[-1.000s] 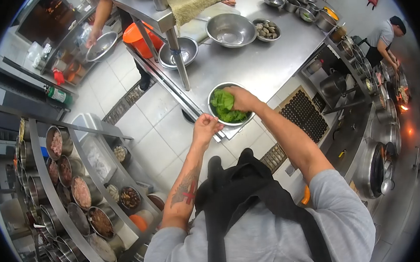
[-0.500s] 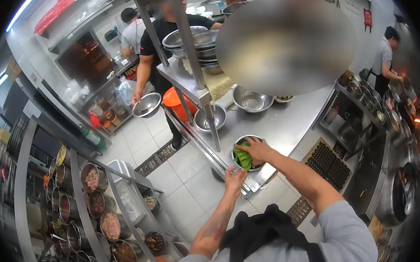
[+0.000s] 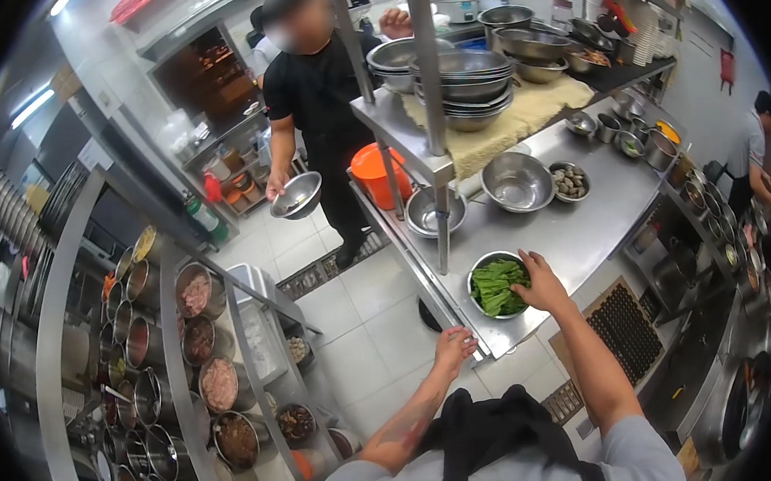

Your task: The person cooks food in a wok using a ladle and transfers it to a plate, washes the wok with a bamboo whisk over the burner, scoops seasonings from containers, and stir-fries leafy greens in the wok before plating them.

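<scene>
A metal bowl (image 3: 482, 309) of leafy greens (image 3: 498, 284) stands near the close corner of the steel table. My right hand (image 3: 542, 285) is at its right side, thumb inside over the greens and fingers along the rim; it appears to grip the bowl's edge. Lower left, by the table's front edge, is my left hand (image 3: 453, 348), apart from the bowl. Its fingers are loosely stretched out and hold nothing. Beyond the greens are a large bare metal bowl (image 3: 518, 183) and a smaller bowl of shellfish-like pieces (image 3: 569, 181).
Stacked metal bowls (image 3: 464, 83) sit on a raised shelf, whose post (image 3: 436, 147) rises from the table. Across the corner, a person in black (image 3: 318, 102) holds a bowl (image 3: 297, 197). An orange bucket (image 3: 379, 171) stands nearby. At left, a rack (image 3: 174, 345) carries food containers.
My right hand has shifted from on top of the greens to the bowl's right rim, uncovering the leaves. My left hand has drawn away from the bowl. The view has turned.
</scene>
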`<action>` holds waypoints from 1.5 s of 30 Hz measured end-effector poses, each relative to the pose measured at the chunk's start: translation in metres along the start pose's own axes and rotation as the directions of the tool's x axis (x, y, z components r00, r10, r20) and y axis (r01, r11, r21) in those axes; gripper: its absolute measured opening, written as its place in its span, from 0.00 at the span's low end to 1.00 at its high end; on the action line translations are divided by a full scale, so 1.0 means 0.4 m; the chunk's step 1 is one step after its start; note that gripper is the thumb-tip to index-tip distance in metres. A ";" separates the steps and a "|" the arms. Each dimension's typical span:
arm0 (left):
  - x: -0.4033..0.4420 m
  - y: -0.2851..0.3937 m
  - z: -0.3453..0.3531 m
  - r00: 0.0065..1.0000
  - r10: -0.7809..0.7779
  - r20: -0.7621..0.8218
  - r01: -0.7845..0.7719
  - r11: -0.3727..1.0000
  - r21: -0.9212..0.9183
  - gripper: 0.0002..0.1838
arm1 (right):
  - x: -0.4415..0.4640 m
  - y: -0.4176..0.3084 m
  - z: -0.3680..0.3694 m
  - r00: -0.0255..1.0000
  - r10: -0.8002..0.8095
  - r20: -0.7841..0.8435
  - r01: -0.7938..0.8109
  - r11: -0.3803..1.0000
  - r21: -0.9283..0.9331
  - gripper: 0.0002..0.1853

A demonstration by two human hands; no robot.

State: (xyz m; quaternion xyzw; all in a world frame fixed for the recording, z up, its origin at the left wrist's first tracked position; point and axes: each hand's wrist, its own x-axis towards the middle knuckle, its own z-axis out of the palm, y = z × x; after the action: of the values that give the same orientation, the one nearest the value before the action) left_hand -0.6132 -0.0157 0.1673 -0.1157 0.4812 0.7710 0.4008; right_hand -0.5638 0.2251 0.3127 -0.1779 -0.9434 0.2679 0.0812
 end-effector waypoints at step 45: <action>-1.361 -1.215 -0.085 -0.627 -0.683 -0.376 -0.695 0.708 -0.126 0.19 | -2.202 -0.888 0.620 -0.763 0.612 0.211 0.614 0.582 0.533 0.11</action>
State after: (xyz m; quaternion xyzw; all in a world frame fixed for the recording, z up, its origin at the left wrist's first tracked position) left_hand 0.0893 -0.2150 0.1416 -0.8642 0.1658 0.2411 -0.4093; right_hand 0.0841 -0.5087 0.2424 0.4932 -0.2199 -0.1905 -0.8198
